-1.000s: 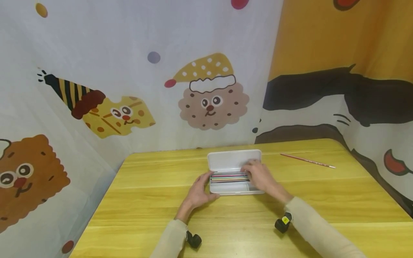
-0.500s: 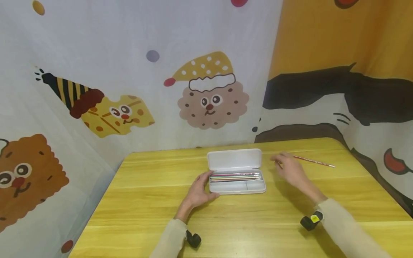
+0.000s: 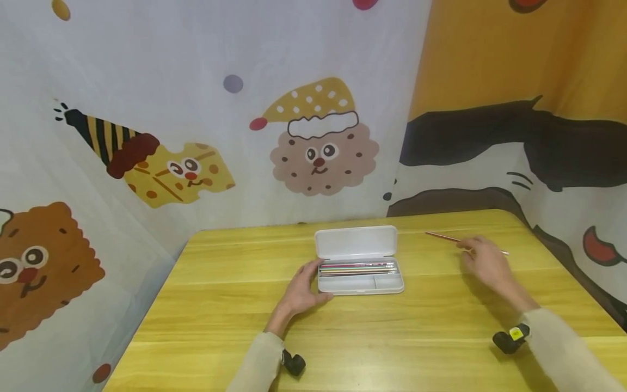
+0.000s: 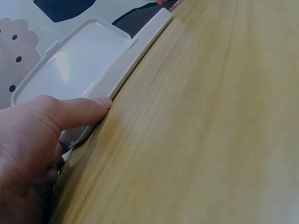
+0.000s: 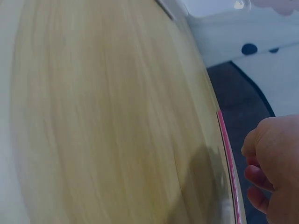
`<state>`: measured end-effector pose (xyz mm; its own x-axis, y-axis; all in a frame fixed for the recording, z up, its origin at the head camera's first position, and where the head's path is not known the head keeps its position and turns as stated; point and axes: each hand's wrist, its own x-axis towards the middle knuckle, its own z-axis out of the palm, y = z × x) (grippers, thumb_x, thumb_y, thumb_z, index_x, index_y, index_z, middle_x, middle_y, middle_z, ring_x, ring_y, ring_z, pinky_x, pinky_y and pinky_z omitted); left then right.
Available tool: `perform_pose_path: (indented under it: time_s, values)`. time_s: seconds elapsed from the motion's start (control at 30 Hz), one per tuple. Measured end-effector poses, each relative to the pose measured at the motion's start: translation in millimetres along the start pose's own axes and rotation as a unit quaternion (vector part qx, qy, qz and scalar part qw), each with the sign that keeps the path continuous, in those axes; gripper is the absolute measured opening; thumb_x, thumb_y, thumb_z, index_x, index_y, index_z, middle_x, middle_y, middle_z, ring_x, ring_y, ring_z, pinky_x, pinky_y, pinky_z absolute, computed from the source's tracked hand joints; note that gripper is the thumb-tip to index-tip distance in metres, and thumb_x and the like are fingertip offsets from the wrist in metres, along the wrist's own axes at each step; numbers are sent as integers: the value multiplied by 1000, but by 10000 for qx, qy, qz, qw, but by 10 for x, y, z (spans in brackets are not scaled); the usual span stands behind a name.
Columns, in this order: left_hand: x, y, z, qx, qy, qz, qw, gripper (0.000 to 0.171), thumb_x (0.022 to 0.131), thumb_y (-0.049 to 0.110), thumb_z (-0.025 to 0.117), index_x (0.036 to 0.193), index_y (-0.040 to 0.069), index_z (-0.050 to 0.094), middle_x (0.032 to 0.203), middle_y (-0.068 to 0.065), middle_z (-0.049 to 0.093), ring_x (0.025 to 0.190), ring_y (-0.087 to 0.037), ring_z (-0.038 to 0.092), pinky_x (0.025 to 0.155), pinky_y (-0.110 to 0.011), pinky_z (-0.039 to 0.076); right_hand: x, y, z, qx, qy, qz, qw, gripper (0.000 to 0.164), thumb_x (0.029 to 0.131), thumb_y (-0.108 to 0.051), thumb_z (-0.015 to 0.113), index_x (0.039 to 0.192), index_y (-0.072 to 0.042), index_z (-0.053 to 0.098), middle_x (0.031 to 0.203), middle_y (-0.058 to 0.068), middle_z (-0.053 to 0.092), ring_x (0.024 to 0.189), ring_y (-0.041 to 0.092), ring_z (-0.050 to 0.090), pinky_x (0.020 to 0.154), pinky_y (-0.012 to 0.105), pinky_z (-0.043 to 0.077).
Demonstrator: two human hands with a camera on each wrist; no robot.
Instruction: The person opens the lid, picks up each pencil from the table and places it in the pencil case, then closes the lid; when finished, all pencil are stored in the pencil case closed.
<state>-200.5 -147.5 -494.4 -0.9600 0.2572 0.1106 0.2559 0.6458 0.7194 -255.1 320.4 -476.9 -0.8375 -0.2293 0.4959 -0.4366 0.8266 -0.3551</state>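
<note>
A white pencil case [image 3: 360, 291] lies on the table with its lid [image 3: 356, 243] raised at the back. Several coloured pencils [image 3: 356, 269] fill its rear compartment. My left hand [image 3: 300, 292] grips the case's left end, the thumb at the front edge, as the left wrist view also shows; its other fingers are partly hidden. To the right, a single red pencil [image 3: 441, 236] rests on the tabletop. Over that pencil hovers my right hand [image 3: 485, 264], hiding its middle. In the right wrist view the right fingers [image 5: 256, 175] are loosely bent beside the pencil, holding nothing.
The yellow wood-grain table [image 3: 382, 343] meets a cartoon-printed cloth [image 3: 303, 49] along its back edge. The case's front compartment has a small divider [image 3: 375, 282]. A black wrist camera [image 3: 294, 363] is strapped at each sleeve.
My right hand has left the pencil case and moved right to the lone red pencil. The left hand keeps its hold on the case, which has not moved.
</note>
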Motion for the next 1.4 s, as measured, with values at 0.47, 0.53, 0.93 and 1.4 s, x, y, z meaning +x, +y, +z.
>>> perform_pose_path:
  time_s: [0.47, 0.53, 0.93, 1.4]
  values:
    - [0, -11, 3, 25, -43, 22, 10000, 92, 74, 29, 88, 152, 21, 41, 156, -9, 39, 139, -36, 36, 111, -60, 32, -20, 268, -140, -414, -48, 677, 9968, 22, 85, -3, 70, 107, 1, 68, 109, 34, 55, 96, 57, 49, 64, 67, 39]
    - [5, -20, 7, 43, -48, 3, 10000, 92, 74, 29, 88, 153, 22, 40, 156, -8, 39, 140, -35, 35, 111, -59, 31, -25, 311, -145, -413, -185, 805, 9957, 24, 84, -2, 69, 108, 1, 67, 112, 35, 52, 99, 60, 45, 64, 68, 36]
    - [14, -36, 17, 53, -13, 23, 10000, 92, 74, 31, 88, 152, 22, 40, 155, -7, 40, 140, -36, 35, 111, -60, 32, -13, 434, -143, -469, -612, 1260, 9890, 20, 92, -5, 62, 112, 0, 64, 121, 38, 44, 105, 68, 34, 71, 80, 31]
    - [10, -9, 11, 60, -31, -40, 10000, 92, 74, 31, 88, 153, 23, 40, 156, -7, 39, 140, -37, 34, 110, -61, 31, 23, 422, -148, -619, -990, 1431, 9828, 18, 96, -8, 59, 112, -2, 64, 112, 38, 47, 100, 66, 39, 69, 76, 37]
